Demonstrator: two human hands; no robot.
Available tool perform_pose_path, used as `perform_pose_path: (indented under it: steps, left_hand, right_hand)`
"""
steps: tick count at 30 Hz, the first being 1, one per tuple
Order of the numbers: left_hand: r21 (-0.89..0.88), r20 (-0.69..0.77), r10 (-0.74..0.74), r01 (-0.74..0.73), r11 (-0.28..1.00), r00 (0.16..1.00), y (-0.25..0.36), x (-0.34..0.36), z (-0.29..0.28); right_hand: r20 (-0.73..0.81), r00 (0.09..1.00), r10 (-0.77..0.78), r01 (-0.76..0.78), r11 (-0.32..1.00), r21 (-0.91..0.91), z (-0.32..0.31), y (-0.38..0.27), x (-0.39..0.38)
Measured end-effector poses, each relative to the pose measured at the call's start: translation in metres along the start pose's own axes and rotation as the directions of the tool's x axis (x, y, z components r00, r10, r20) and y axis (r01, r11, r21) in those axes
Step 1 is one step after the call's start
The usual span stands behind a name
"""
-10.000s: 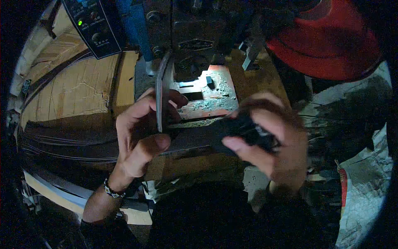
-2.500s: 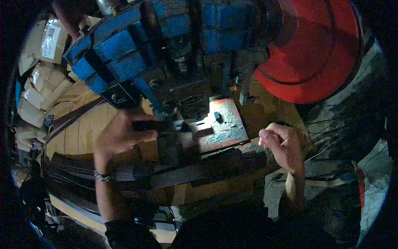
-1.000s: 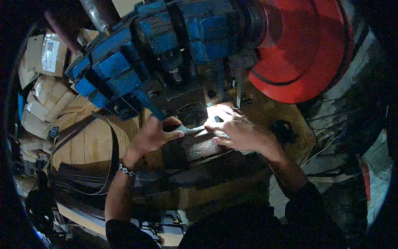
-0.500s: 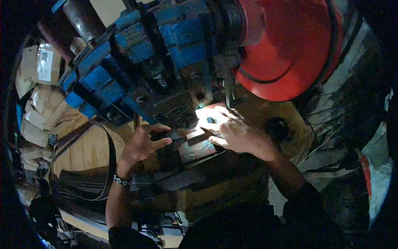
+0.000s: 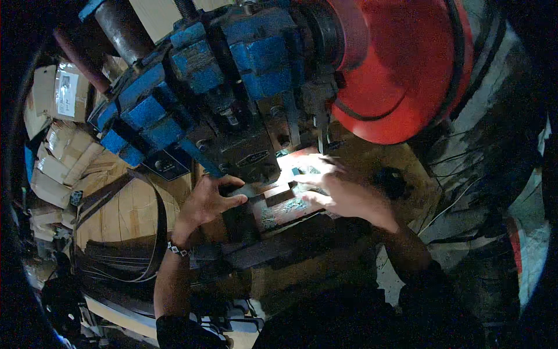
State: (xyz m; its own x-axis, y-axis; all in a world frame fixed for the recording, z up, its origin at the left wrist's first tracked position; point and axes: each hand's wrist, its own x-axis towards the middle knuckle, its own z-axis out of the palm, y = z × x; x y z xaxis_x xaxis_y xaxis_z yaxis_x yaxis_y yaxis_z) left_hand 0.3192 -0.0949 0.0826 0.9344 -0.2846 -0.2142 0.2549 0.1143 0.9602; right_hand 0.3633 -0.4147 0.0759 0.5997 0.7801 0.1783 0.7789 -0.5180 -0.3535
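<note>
Beneath the head of a blue press (image 5: 261, 72), a patch of bright light fell on a reddish base plate (image 5: 269, 220) scattered with dark flecks. A flat grey piece (image 5: 252, 189) lay at the left of the lit area, low under the press head, between the person's two hands. The left hand (image 5: 208, 199) was at its left end, thumb and forefinger held apart from each other with the piece's end near them; whether they gripped it could not be told. A beaded bracelet (image 5: 176, 249) circled that wrist. The right hand (image 5: 334, 189) reached in from the other side, palm down, its fingers spread and reaching over the plate beside a small dark block (image 5: 295, 171). Glare hid whether those fingertips pressed on anything.

A large red wheel (image 5: 401, 81) stood at the right of the press, above a brown surface (image 5: 360, 156) that carried a round black object (image 5: 388, 180). A dark control panel (image 5: 168, 165) hung at the left, near a sheet of cardboard (image 5: 113, 215). A dark strap (image 5: 161, 218) curved over the cardboard, and a bundle of dark strips (image 5: 110, 260) lay below it. Taped boxes (image 5: 61, 148) were piled at the far left.
</note>
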Motion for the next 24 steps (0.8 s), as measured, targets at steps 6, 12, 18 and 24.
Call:
perform_pose_path:
  steps: [6,12,18,24]
  left_hand:
    - [0.609,-0.101,-0.004,0.065,0.791,0.995,0.016,-0.002,0.012]
    - [0.692,-0.136,-0.006,0.100,0.715,0.991,0.025,-0.001,0.023]
    - [0.609,-0.071,0.128,-0.058,0.791,0.989,-0.013,0.002,-0.018]
    - [0.914,-0.048,0.211,-0.043,0.403,0.976,0.015,-0.004,0.016]
  right_hand:
    - [-0.146,0.913,0.380,-0.217,0.757,0.616,-0.032,-0.004,-0.038]
    - [-0.209,0.754,0.622,-0.259,0.575,0.776,-0.044,-0.014,-0.027]
    - [-0.166,0.754,0.636,-0.343,0.597,0.725,-0.034,-0.014,-0.008]
    - [-0.184,0.839,0.512,-0.270,0.685,0.676,-0.036,-0.025,-0.037]
